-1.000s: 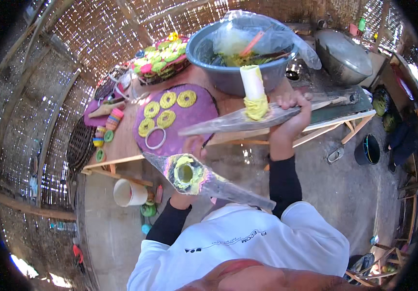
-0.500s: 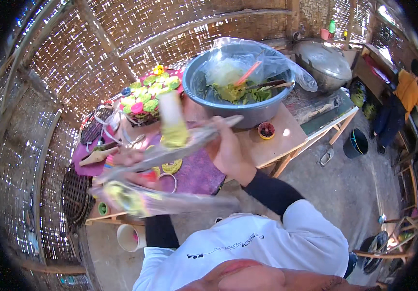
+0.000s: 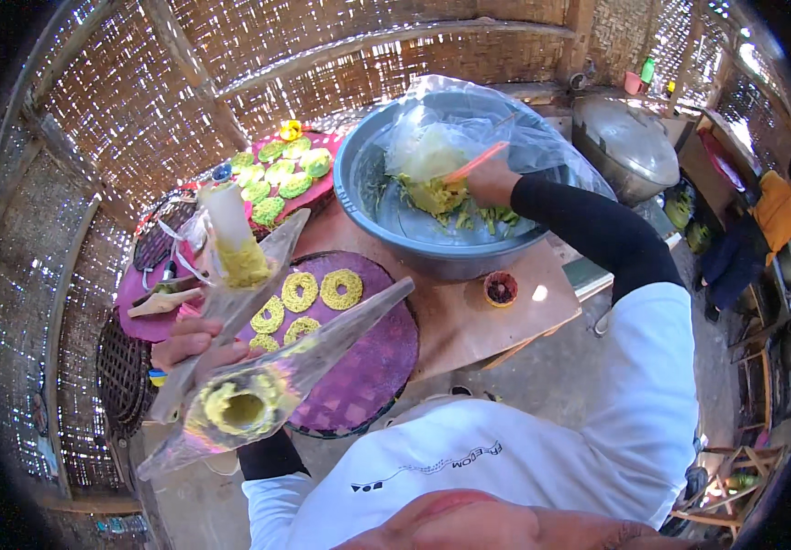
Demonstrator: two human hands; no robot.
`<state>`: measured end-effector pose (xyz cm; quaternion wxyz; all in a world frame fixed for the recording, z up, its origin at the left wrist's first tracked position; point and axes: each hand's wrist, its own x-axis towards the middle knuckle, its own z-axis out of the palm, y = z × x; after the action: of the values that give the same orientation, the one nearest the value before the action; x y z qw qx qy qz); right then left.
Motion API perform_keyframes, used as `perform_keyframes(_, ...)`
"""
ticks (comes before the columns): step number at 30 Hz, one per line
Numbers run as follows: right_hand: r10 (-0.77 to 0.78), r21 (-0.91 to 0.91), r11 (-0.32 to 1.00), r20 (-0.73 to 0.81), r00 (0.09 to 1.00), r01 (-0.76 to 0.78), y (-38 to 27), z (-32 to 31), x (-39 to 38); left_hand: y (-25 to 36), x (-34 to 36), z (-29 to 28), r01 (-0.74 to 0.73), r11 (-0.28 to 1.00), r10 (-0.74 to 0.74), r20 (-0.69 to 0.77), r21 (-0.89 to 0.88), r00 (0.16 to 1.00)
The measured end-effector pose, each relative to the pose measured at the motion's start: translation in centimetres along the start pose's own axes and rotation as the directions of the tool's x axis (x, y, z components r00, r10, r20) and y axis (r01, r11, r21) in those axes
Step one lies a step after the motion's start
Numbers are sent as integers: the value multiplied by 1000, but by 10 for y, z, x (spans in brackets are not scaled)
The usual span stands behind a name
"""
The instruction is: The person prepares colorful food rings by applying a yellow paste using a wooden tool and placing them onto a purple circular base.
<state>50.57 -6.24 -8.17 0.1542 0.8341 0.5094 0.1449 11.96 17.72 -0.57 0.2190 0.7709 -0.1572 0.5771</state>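
My left hand (image 3: 195,346) is closed around a greyish, two-part wooden dough press. Its upper part (image 3: 271,243) carries a pale plunger (image 3: 233,220) with yellow dough on its end. The lower part (image 3: 336,344) has a round hole (image 3: 241,409) lined with yellow dough. My right hand (image 3: 492,181) reaches into the big blue basin (image 3: 381,236), at the edge of a yellow-green dough mass (image 3: 432,196); its fingers are mostly hidden. Below the press, a round purple tray (image 3: 368,367) bears several yellow dough rings (image 3: 341,289).
Clear plastic sheeting (image 3: 542,128) lies over the basin, with a red-orange handle (image 3: 478,161) in it. Behind is a pink tray with several green rounds (image 3: 295,185). A small cup (image 3: 500,289) stands near the table's edge. A lidded pot (image 3: 629,147) and a person (image 3: 779,211) are at right.
My right hand has left the press and gone into the basin. The left hand has lowered the press toward the left and tilted it, and the dough rings show more fully.
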Motion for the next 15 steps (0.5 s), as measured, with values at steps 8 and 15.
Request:
perform_keyframes(8, -412, -78, 911, -117, 904, 405, 22, 5, 4, -13, 14, 10, -101, 929, 31, 197, 355, 980)
perform_keyframes(15, -77, 202, 969, -295, 953, 141, 52, -134, -44, 0, 25, 44, -118, 880, 61, 137, 459, 989)
